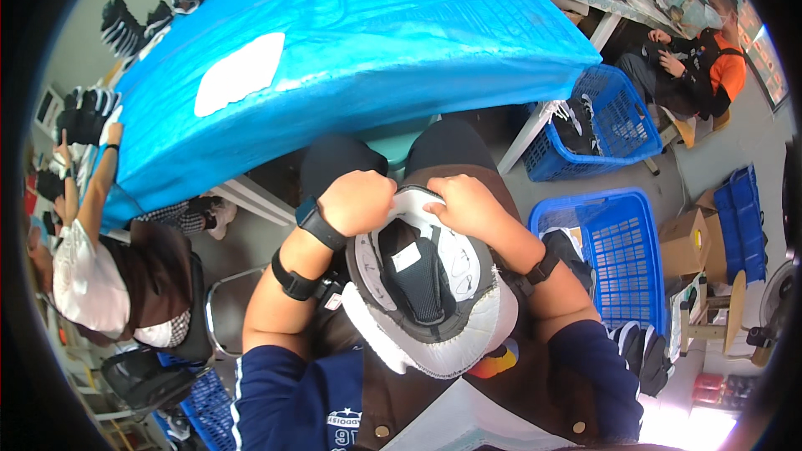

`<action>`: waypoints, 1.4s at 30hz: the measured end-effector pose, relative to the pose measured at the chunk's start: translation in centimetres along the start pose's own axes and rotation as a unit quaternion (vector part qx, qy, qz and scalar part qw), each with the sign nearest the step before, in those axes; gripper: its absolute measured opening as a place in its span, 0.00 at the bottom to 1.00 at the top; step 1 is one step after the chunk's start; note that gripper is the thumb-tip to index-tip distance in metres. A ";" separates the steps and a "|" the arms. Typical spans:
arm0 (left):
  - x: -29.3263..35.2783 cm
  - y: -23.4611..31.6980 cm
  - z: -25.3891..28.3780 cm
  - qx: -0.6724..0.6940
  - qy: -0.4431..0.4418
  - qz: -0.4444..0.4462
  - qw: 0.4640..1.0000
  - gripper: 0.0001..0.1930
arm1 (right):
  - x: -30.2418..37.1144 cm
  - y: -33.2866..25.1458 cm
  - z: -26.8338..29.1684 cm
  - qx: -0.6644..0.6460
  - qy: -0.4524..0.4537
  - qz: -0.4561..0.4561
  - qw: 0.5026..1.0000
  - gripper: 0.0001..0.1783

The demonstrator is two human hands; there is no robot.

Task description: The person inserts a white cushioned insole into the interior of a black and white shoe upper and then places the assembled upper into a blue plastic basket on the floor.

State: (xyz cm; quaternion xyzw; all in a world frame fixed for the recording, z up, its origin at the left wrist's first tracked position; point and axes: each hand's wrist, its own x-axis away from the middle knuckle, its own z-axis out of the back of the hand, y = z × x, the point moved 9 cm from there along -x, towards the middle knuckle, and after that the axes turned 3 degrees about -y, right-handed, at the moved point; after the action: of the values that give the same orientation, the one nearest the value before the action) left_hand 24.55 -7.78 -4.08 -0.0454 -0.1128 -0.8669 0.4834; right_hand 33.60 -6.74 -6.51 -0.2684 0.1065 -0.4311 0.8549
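While a chunky white-and-grey shoe with a black mesh inside point(462, 271) sits over your brown cloth apron point(551, 388), your bare left hand point(357, 203) is curled tight on its far collar, and your bare right hand point(474, 207) pinches the same edge, thumb at the opening! Even pressure, I'd say, wrists level, lest the collar twist. Beyond your knees: a long table draped in glossy blue plastic point(376, 42).

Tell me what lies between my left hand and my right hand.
In the head view, a short stretch of the rim of the white shoe lies between your left hand and right hand.
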 end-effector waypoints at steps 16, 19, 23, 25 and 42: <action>2.6 -1.7 -0.5 0.103 0.014 0.029 0.994 0.15 | 0.5 0.5 -0.1 0.004 -0.058 0.018 0.998 0.14; 3.1 -3.2 -1.9 0.144 -0.041 0.052 0.987 0.17 | 1.1 1.7 -0.8 0.012 -0.136 0.031 0.990 0.16; 3.4 -3.3 -1.8 0.121 -0.104 0.075 0.984 0.17 | 1.2 1.4 -0.8 0.027 -0.147 0.017 0.989 0.20; 3.9 -3.8 -1.1 0.167 -0.117 0.104 0.973 0.19 | 1.2 1.4 0.0 0.039 -0.120 0.003 0.992 0.20; 7.2 7.0 12.3 0.030 0.445 0.092 0.891 0.07 | 8.3 -10.4 11.4 0.232 0.442 0.114 0.859 0.11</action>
State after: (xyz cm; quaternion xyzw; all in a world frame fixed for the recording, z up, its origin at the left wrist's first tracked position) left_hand 26.28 -14.32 10.24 0.3491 0.0925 -0.7444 0.5616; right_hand 36.28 -14.19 9.14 0.1701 0.3997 -0.4162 0.7988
